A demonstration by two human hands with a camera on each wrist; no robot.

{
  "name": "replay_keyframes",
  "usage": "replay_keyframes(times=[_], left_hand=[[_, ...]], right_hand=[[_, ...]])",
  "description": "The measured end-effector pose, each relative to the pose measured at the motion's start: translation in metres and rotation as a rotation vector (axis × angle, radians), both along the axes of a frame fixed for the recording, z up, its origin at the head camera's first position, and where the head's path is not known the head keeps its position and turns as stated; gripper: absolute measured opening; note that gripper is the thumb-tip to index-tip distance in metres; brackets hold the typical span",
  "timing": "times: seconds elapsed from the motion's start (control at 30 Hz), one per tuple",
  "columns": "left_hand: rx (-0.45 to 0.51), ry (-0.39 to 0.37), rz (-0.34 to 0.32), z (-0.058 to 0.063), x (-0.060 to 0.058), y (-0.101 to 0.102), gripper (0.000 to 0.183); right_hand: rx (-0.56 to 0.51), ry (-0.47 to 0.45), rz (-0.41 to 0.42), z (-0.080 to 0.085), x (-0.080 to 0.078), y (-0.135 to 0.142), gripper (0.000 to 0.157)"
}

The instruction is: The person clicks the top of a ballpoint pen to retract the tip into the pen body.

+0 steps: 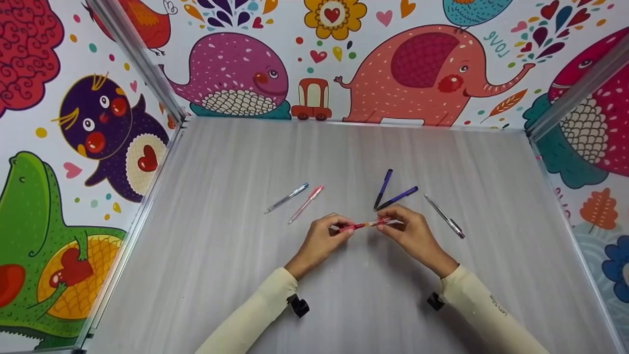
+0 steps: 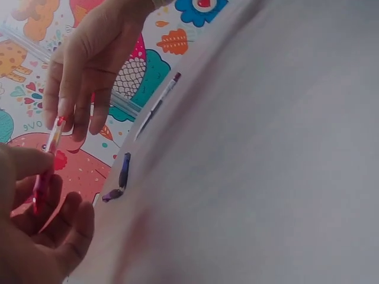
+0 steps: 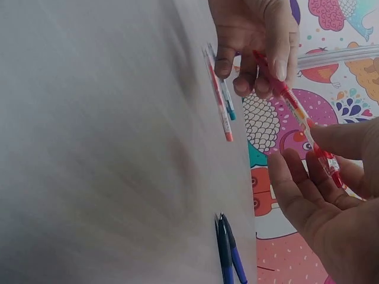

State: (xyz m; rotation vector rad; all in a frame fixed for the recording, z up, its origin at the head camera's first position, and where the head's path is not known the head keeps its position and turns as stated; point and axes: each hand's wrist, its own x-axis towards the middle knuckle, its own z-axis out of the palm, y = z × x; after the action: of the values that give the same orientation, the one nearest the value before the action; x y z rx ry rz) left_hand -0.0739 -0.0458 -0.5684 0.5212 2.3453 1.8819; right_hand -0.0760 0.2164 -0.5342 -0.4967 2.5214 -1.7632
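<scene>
A red pen (image 1: 361, 225) with a clear section is held level above the table between both hands. My left hand (image 1: 320, 241) pinches its red grip end between thumb and fingers. At the opposite end, my right hand (image 1: 416, 238) pinches the pen with thumb and forefinger. The right wrist view shows the same red pen (image 3: 297, 111) spanning the two hands, the right hand's other fingers spread loosely beneath. Just beyond the right hand lie two blue pens (image 1: 385, 187) (image 1: 400, 196), their tips close together in a V.
Left of the hands, a clear pen with a blue end (image 1: 287, 197) lies beside a clear pen with a coral end (image 1: 306, 203). A silver-grey pen (image 1: 444, 216) lies to the right. Printed cartoon walls (image 1: 319, 59) border the grey table (image 1: 245, 157).
</scene>
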Motion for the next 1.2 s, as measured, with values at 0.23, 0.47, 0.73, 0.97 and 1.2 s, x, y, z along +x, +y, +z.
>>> replay_keyframes(times=[0.23,0.47,0.73,0.97,1.2], left_hand=[[-0.062,0.102,-0.051,-0.001,-0.003,-0.001,0.010],[-0.117,0.141,-0.105,-0.002,-0.006,-0.004,0.011],[-0.132,0.185,-0.121,-0.007,-0.010,-0.005,0.014],[-0.178,0.261,-0.122,-0.009,-0.010,-0.005,0.013],[-0.211,0.299,-0.127,-0.012,-0.010,-0.005,0.012]], right_hand=[[0.082,0.039,0.051,-0.002,0.002,0.006,0.021],[0.145,0.056,0.094,-0.007,0.003,0.010,0.022],[0.171,0.095,0.103,-0.011,0.003,0.011,0.025],[0.188,0.161,0.127,-0.017,0.003,0.011,0.026],[0.260,0.262,0.157,-0.021,0.003,0.012,0.028]])
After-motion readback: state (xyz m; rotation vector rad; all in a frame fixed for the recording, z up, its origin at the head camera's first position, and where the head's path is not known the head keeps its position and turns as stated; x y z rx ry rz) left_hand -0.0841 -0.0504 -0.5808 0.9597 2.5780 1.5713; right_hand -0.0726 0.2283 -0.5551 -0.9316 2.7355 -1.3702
